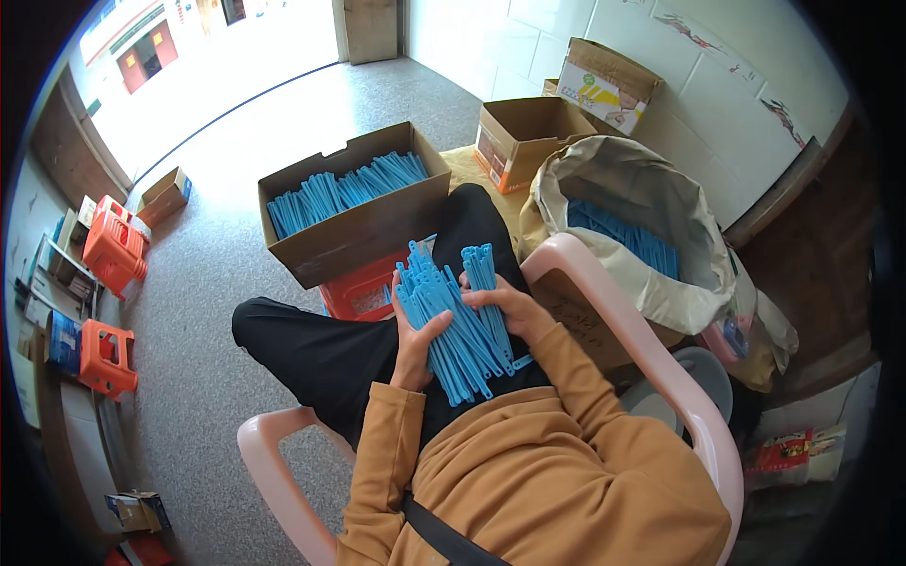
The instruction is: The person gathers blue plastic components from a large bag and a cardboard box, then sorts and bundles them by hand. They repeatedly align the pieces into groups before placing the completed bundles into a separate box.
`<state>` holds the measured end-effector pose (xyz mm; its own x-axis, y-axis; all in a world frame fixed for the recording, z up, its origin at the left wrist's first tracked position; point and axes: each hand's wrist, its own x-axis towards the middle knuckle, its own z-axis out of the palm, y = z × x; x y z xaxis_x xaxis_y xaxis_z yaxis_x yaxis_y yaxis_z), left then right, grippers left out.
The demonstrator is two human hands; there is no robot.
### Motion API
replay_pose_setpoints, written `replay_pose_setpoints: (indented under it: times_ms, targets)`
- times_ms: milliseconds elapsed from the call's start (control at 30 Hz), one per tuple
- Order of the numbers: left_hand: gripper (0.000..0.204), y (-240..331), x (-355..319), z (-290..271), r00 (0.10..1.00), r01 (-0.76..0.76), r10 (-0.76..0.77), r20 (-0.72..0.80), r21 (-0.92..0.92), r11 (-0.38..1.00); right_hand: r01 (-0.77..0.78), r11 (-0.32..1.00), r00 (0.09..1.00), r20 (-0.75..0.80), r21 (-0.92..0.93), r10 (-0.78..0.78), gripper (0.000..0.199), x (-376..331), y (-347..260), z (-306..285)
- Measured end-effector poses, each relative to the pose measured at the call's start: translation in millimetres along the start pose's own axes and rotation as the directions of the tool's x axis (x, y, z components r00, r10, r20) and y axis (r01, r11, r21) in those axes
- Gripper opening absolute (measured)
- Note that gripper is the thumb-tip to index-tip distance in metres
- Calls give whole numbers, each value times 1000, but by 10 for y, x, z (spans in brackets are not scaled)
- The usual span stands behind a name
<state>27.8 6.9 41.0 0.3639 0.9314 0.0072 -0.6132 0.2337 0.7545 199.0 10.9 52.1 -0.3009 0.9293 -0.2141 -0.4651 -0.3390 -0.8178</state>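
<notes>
A thick bundle of long blue plastic strips (453, 316) lies across my lap. My left hand (415, 344) grips the bundle from the left side, fingers curled over it. My right hand (505, 307) clasps the bundle's right edge, thumb on top. I sit in a pink plastic chair (618, 325), wearing black trousers and a mustard-coloured top. A cardboard box (363, 231) in front of my knees holds many more blue strips laid in a row.
A large open sack (642, 174) with blue strips stands at my right. A red crate (363, 292) sits under the box. Two more cardboard boxes (528, 137) stand by the tiled wall. Orange stools (113, 250) and small cartons line the left side.
</notes>
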Motion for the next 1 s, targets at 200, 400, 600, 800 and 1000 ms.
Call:
replay_pose_setpoints:
  times_ms: [200, 400, 600, 800, 1000]
  targets:
    - [103, -40, -1, -43, 1000, 9, -9, -2, 71, 997, 163, 981, 986, -28, -102, -167, 29, -20, 105, 20]
    - [103, -47, -5, -104, 999, 24, -22, -32, 55, 998, 174, 971, 975, -111, -163, -194, 27, -21, 71, 142]
    - [102, 0, -62, -102, 999, 30, -30, -14, 14, 999, 224, 944, 953, -150, -243, -265, 31, -61, 63, 215]
    - [101, 0, -92, -137, 999, 43, -43, 3, -32, 999, 246, 919, 954, -93, -309, -287, 24, -38, 88, 211]
    - [89, -46, -100, -170, 1000, -11, 13, 16, -97, 995, 292, 777, 931, -19, -558, -363, 25, -53, 43, 309]
